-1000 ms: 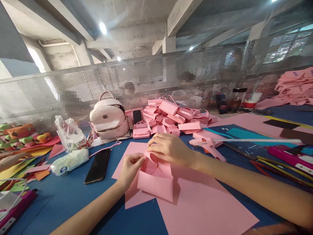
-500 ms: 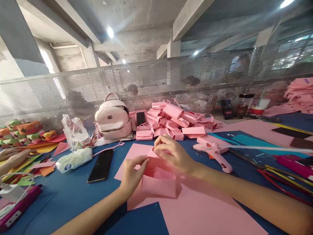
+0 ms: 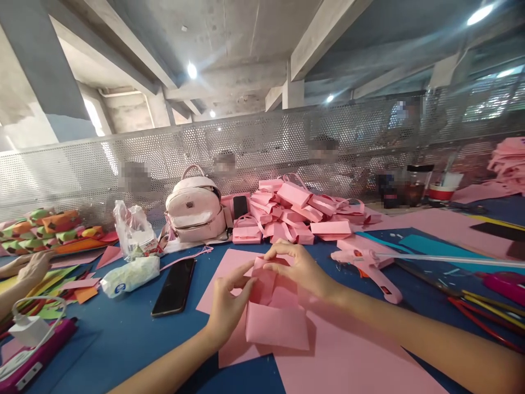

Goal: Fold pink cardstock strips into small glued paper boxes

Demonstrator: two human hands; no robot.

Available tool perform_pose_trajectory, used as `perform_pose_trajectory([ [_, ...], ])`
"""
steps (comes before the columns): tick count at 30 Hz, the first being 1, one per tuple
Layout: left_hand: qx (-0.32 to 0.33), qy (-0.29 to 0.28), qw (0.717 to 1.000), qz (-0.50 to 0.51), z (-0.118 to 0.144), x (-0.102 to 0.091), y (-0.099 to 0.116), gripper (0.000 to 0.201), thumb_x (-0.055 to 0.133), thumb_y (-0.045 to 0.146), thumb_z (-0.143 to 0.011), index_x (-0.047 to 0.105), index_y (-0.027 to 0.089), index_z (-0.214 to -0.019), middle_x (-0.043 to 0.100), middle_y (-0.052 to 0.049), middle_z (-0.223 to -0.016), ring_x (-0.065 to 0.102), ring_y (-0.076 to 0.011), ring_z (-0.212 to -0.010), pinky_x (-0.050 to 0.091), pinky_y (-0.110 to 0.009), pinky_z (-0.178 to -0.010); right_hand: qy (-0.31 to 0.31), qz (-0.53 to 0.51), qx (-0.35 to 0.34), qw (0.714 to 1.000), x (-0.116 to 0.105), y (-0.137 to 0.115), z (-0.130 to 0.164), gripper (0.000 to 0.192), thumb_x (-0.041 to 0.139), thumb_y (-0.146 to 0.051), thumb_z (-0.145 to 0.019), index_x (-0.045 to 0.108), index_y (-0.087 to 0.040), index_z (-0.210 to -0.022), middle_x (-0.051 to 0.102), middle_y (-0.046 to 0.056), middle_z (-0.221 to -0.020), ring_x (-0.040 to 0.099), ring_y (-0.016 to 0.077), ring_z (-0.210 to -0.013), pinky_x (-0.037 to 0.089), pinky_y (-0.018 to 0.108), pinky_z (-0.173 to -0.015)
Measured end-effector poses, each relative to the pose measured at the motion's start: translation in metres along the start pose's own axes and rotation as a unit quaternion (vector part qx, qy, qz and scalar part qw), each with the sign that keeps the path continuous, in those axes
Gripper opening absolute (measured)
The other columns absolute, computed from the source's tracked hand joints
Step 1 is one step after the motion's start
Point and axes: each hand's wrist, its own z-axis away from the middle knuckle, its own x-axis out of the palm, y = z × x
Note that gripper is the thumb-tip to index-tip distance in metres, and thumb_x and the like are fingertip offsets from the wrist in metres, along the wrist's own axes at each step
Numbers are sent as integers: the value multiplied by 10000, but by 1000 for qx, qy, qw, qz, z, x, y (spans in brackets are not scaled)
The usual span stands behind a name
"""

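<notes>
A half-folded pink paper box (image 3: 275, 314) is pinched at its upper flaps by the left hand (image 3: 228, 306) and right hand (image 3: 301, 269); light, thin, easily creased, it is best held by its folded edges.

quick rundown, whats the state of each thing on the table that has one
pink paper box: half folded, top open, held by both hands
left hand: pinching the box's left flap
right hand: pressing a flap at the top
black phone: face up, screen dark
pink glue gun: lying on its side
pink backpack: upright, closed
</notes>
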Motion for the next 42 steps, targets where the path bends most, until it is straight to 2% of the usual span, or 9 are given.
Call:
perform_pose_trajectory([
  [8,36,6,999,-11,1,2,-1,253,636,245,-843,781,205,-1047,799,-76,-880,744,-230,-731,590,-291,-679,9,-20,-15,1000,6,-4,5,84,640,-259,-870,700,-211,-836,681,34,-874,599,219,-892,454,358,-834],
  [12,21,11,1000,-6,0,2,2,210,638,278,-850,803,194,-950,796,-79,-909,731,-242,-786,575,-295,-707,28,-32,-15,999,6,-4,5,29,631,-237,-863,625,-208,-860,637,19,-885,603,191,-853,468,322,-810],
  [18,-46,8,996,74,-3,1,5,330,620,429,-874,800,153,-867,770,-78,-811,670,-214,-749,515,-257,-663,16,20,-22,999,8,-6,9,103,609,-264,-894,629,-213,-807,620,27,-852,588,202,-850,458,340,-819],
  [22,-41,-4,996,80,-2,1,8,335,644,432,-858,781,134,-792,704,-52,-678,604,-167,-644,464,-233,-605,31,25,-69,997,9,-9,9,50,620,-235,-877,604,-221,-832,616,43,-997,557,225,-1025,420,374,-953],
  [24,-33,-10,996,76,-1,1,10,328,643,421,-859,767,130,-769,674,-40,-649,576,-151,-617,449,-227,-590,15,12,-61,998,9,-11,10,29,616,-233,-877,599,-221,-857,619,41,-1005,559,222,-1021,424,376,-953],
  [28,-46,-8,992,116,-2,3,6,287,673,405,-840,747,138,-766,687,-38,-680,594,-149,-652,469,-226,-629,-15,-49,-11,999,10,-11,10,42,597,-219,-878,565,-218,-906,620,14,-917,592,183,-881,471,325,-854],
  [33,-101,9,976,195,-5,7,-4,238,763,380,-770,700,152,-788,678,-3,-673,586,-115,-611,463,-202,-598,-7,-76,18,997,11,-7,9,234,607,-169,-825,569,-229,-1047,609,1,-894,580,166,-822,479,310,-814],
  [38,-102,22,975,198,-6,4,-4,225,771,356,-776,692,148,-812,700,-4,-715,603,-100,-645,460,-175,-615,-2,-61,7,998,9,-9,7,172,610,-155,-820,614,-211,-983,643,17,-943,593,174,-875,465,306,-833],
  [42,-95,41,976,193,-9,1,-5,262,773,347,-774,698,168,-951,726,-2,-701,623,-104,-640,469,-172,-616,14,-51,-8,999,8,-8,6,65,623,-191,-836,604,-203,-897,639,5,-873,606,168,-820,470,290,-779],
])
